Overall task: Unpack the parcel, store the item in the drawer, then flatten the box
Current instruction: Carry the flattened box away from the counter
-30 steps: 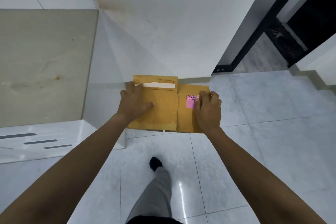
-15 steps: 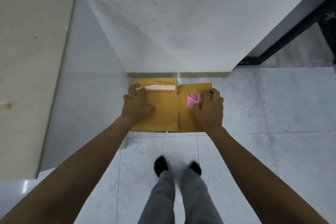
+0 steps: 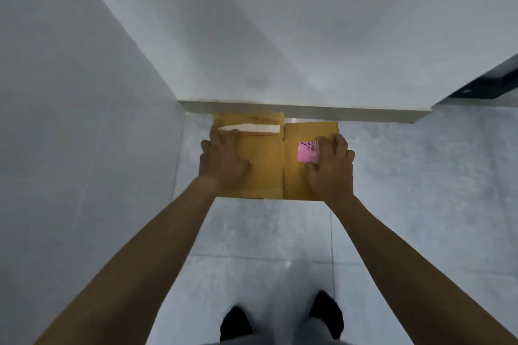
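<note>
Brown flattened box (image 3: 266,165) by the white wall's skirting (image 3: 308,112), over grey floor tiles (image 3: 420,176); left hand (image 3: 221,162) spread flat on it, right hand (image 3: 332,171) grip unclear.

pink label (image 3: 307,152) on box (image 3: 266,165), print unreadable

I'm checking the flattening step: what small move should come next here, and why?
Probably press both panels down firmly. The box already looks flattened, and the left hand and right hand each lie on top of one panel, close to the skirting.
</note>
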Demonstrator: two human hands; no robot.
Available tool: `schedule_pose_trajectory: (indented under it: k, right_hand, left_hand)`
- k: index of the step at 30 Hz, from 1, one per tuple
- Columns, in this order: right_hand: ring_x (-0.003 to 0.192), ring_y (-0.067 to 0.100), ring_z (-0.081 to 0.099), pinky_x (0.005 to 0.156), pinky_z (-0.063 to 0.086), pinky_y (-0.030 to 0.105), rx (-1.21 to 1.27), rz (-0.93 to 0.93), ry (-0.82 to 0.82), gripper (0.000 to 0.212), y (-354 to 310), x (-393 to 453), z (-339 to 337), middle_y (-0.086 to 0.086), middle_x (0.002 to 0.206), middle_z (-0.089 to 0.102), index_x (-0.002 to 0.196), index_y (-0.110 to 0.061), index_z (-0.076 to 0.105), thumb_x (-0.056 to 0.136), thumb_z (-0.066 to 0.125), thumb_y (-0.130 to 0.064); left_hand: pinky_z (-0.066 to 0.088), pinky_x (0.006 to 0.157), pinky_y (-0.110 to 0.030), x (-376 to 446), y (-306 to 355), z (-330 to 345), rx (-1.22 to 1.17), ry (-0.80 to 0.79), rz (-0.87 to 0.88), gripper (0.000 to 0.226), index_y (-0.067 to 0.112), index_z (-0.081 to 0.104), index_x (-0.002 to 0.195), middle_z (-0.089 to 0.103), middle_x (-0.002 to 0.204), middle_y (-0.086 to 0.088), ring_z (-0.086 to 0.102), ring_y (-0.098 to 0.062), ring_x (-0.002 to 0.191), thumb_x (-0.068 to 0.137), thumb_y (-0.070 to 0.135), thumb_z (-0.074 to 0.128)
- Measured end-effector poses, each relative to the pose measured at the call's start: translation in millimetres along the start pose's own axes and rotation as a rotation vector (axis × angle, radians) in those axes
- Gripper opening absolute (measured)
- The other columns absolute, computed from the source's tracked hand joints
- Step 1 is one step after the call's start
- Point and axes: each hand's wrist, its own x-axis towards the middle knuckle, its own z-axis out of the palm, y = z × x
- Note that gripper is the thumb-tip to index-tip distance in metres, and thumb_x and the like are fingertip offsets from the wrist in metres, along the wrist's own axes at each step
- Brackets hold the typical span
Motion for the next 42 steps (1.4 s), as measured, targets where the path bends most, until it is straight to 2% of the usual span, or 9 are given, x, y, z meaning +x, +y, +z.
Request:
schedule_pose_trajectory:
  k: [4,9,15,20,23,28,35,39,42]
  right_hand:
    - [0.122,0.041,0.037,0.097,0.037,0.04,0.025,-0.016,0.015,0.056,45,42,88,0.02,0.148,0.03,0.134,-0.01,0.047,0.083,0.064,-0.028]
    - [0.13,0.045,0.029,0.103,0.036,0.052,0.138,-0.02,0.019,0.061,83,86,179,0.021,0.154,0.02,0.139,-0.012,0.041,0.085,0.064,-0.03]
    - [0.148,0.036,0.003,0.118,0.011,0.051,0.058,-0.026,-0.108,0.072,124,138,257,0.013,0.162,0.002,0.15,-0.02,0.022,0.093,0.045,-0.056]
    - [0.148,0.032,-0.011,0.118,-0.001,0.051,-0.121,-0.045,-0.13,0.08,133,144,284,0.01,0.162,-0.01,0.154,-0.021,-0.001,0.093,0.029,-0.064]
    - [0.148,0.033,-0.013,0.118,-0.003,0.05,-0.184,-0.06,-0.121,0.081,134,147,286,0.01,0.161,-0.014,0.153,-0.021,-0.007,0.093,0.025,-0.065]
    - [0.147,0.033,-0.017,0.117,-0.005,0.052,-0.212,-0.076,-0.158,0.081,133,161,284,0.009,0.161,-0.018,0.152,-0.023,-0.01,0.093,0.024,-0.065]
    - [0.147,0.037,-0.012,0.118,0.004,0.056,-0.299,-0.067,-0.225,0.082,125,165,271,0.012,0.161,-0.015,0.152,-0.02,-0.011,0.093,0.02,-0.067]
    - [0.14,0.041,0.021,0.109,0.028,0.058,-0.436,-0.083,-0.206,0.076,105,170,250,0.018,0.154,0.018,0.147,-0.016,0.017,0.091,0.035,-0.064]
    - [0.136,0.037,0.029,0.108,0.028,0.059,-0.365,-0.11,-0.167,0.067,91,164,229,0.015,0.15,0.028,0.141,-0.019,0.026,0.091,0.037,-0.061]
  left_hand:
    - [0.043,0.097,-0.049,58,-18,87,0.025,0.02,0.017,0.079,0.023,0.027,0.141,0.01,0.155,-0.013,0.031,-0.043,0.129,0.078,0.05,0.066]
    - [0.043,0.098,-0.051,135,-42,163,0.063,0.134,0.084,0.081,0.025,0.022,0.146,0.003,0.159,-0.015,0.026,-0.044,0.134,0.081,0.051,0.063]
    - [0.034,0.11,-0.054,193,-64,239,0.159,0.111,0.179,0.074,0.032,0.011,0.151,-0.008,0.161,-0.012,0.013,-0.04,0.144,0.09,0.063,0.038]
    - [0.002,0.117,-0.057,200,-71,277,0.248,0.124,0.149,0.07,0.036,-0.01,0.15,-0.013,0.161,-0.011,-0.011,-0.034,0.147,0.092,0.064,0.017]
    - [-0.001,0.117,-0.057,202,-68,278,0.268,0.121,0.123,0.069,0.037,-0.011,0.15,-0.012,0.161,-0.012,-0.012,-0.035,0.147,0.091,0.065,0.014]
    - [-0.002,0.115,-0.061,218,-61,260,0.345,-0.017,0.071,0.072,0.039,-0.008,0.149,-0.011,0.161,-0.011,-0.009,-0.036,0.147,0.089,0.069,0.017]
    - [-0.008,0.112,-0.064,218,-61,253,0.389,-0.046,0.075,0.073,0.04,-0.017,0.147,-0.021,0.16,-0.007,-0.02,-0.031,0.146,0.088,0.071,0.013]
    - [-0.011,0.112,-0.065,210,-52,251,0.441,-0.008,0.063,0.071,0.035,-0.017,0.149,-0.018,0.16,-0.009,-0.022,-0.028,0.146,0.091,0.066,0.01]
    - [-0.012,0.112,-0.065,196,-40,241,0.477,0.001,0.094,0.069,0.031,-0.01,0.151,-0.012,0.161,-0.01,-0.019,-0.028,0.147,0.093,0.063,0.01]
